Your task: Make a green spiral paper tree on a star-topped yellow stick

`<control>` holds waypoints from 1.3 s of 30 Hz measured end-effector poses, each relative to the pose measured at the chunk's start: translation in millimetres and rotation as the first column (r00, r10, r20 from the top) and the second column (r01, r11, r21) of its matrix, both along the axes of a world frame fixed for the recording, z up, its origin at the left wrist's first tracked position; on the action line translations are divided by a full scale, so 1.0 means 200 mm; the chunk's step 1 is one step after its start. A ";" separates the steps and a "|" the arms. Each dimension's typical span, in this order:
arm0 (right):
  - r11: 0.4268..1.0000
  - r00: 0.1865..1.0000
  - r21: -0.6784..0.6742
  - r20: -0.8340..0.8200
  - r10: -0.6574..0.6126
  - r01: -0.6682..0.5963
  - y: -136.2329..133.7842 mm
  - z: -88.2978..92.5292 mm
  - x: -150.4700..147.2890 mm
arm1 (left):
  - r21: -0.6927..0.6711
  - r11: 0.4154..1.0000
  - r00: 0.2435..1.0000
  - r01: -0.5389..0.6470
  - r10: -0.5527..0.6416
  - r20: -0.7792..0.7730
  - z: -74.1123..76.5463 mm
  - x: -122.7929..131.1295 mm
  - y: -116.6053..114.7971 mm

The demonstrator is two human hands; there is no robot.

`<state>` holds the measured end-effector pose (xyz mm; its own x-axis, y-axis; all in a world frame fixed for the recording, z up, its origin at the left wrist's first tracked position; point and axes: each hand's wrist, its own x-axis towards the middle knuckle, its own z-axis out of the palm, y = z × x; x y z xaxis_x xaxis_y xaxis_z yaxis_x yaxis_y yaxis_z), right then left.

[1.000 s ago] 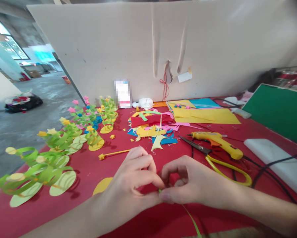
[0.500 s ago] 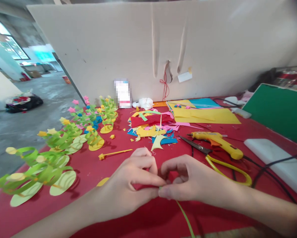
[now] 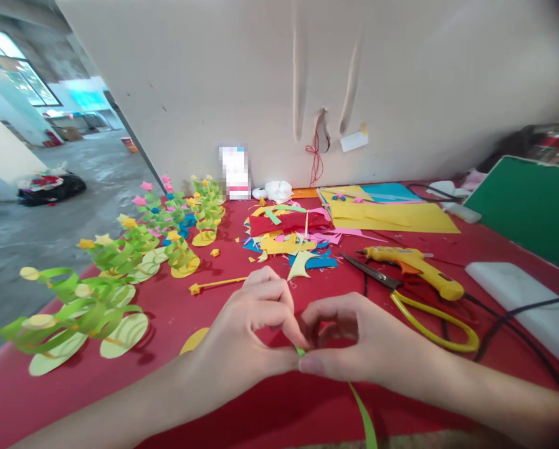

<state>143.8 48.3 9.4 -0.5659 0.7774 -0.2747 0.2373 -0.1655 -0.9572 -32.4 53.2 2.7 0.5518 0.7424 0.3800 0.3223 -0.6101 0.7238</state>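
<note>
My left hand (image 3: 265, 324) and my right hand (image 3: 335, 340) meet over the front of the red table, fingertips touching. Both are pinched on a narrow green paper strip (image 3: 364, 411). A small folded bit of it shows between the fingertips, and its loose tail hangs down below my right hand toward the table edge. Just beyond my left hand lies a thin yellow stick with a star (image 3: 218, 285) on its end. A yellow paper disc (image 3: 195, 340) is partly hidden behind my left wrist.
Curly green paper plants (image 3: 68, 312) on pale discs fill the table's left side. Coloured paper scraps (image 3: 291, 240) lie in the middle. Right of them are scissors (image 3: 414, 312), a yellow glue gun (image 3: 414, 268), a white block (image 3: 517, 305) and black cables. Yellow sheets (image 3: 396, 218) lie behind.
My left fingers have shifted and curled, and more of the green strip shows between the fingertips. The hanging tail has swung slightly right. The whole view has moved a little.
</note>
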 end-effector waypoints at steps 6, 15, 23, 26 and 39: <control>0.999 0.999 0.041 0.035 0.003 -0.005 0.00 0.00 0.00 | 0.127 0.991 0.998 0.035 -0.027 -0.065 0.00 -0.01 0.00; 0.999 0.999 0.011 -0.013 0.052 -0.052 0.03 0.00 0.02 | 0.028 0.976 0.955 0.217 -0.207 -0.214 0.05 -0.01 0.02; 0.999 0.998 0.023 0.056 0.030 -0.031 0.00 -0.01 0.01 | 0.013 0.997 0.996 0.076 -0.075 -0.055 0.01 -0.01 0.00; 1.000 0.999 0.020 0.034 0.024 -0.025 0.00 -0.03 0.01 | 0.025 0.993 0.989 0.112 -0.109 -0.100 0.01 -0.01 0.00; 1.000 0.999 -0.006 -0.028 0.021 -0.021 0.01 -0.03 0.01 | 0.002 0.993 0.986 0.119 -0.118 -0.121 0.00 -0.01 0.01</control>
